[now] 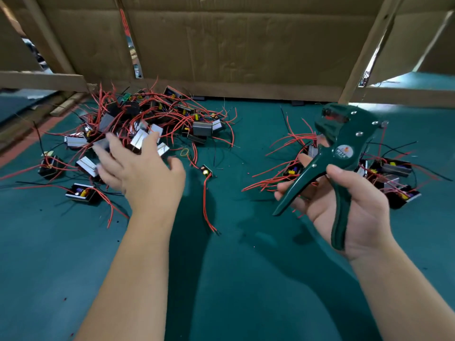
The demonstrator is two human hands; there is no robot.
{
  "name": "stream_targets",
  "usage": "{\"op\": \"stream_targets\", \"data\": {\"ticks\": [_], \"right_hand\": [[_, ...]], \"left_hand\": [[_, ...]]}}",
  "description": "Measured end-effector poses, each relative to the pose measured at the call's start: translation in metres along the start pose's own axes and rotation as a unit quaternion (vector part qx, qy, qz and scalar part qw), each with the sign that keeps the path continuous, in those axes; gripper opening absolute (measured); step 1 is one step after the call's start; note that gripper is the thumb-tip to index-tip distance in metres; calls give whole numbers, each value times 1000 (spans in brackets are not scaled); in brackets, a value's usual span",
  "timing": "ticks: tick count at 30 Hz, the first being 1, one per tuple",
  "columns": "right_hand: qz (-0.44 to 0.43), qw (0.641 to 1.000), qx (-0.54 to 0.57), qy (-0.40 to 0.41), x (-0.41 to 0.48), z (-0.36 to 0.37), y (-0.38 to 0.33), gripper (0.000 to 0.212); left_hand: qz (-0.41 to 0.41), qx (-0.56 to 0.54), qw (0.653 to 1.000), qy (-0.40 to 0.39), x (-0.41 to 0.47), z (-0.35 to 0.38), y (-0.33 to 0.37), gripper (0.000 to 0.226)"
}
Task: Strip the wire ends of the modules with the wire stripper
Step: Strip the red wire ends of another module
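A big pile of modules (138, 126) lies on the table (234, 279) near its far left. A smaller pile (389, 178) lies far right. One module (206, 171) lies between them.

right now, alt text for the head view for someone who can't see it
A person's right hand grips a green wire stripper above a green table, while the left hand hovers, fingers spread, over a pile of modules with red wires. A smaller pile lies behind the stripper.

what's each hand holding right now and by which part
The right hand grips the green wire stripper by its two handles, head pointing up. The left hand holds nothing; it is open above the pile of modules.
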State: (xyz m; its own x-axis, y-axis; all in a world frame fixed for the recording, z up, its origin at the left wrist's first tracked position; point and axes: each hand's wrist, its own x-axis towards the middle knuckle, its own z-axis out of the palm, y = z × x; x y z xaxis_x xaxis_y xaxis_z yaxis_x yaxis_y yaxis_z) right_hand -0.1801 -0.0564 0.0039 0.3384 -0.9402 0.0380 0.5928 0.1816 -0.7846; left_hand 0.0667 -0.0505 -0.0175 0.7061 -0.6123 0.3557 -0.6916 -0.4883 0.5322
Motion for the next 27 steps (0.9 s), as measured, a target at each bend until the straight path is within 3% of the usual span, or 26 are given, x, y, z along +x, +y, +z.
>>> {"op": "stream_targets", "data": {"ticks": [3,5,9,12,16,20,23,25,27], "right_hand": [[16,1000,0,-2,0,-2,2,47],[23,1000,4,-5,-1,-3,4,44],[34,999,0,-13,-2,1,7,60],[46,999,-8,-20,-4,2,9,61],[86,995,7,-47,-6,4,10,66],[172,977,60,-107,-8,5,5,76],[173,966,106,-161,-8,4,3,76],[159,964,133,-168,-7,3,0,78],[142,971,122,-150,-6,2,-2,80]], "left_hand": [[-49,11,997,-58,9,3,-10,44],[-30,-29,999,-26,14,4,-15,37],[0,-134,991,16,19,6,-16,39],[54,-226,972,45,15,6,-7,40],[161,-411,897,-1,-6,2,13,42],[199,-564,765,-240,-33,-1,32,30],[175,-625,647,-399,-44,0,38,33],[147,-636,619,-437,-42,0,38,35],[133,-627,617,-456,-39,0,37,36]]}}
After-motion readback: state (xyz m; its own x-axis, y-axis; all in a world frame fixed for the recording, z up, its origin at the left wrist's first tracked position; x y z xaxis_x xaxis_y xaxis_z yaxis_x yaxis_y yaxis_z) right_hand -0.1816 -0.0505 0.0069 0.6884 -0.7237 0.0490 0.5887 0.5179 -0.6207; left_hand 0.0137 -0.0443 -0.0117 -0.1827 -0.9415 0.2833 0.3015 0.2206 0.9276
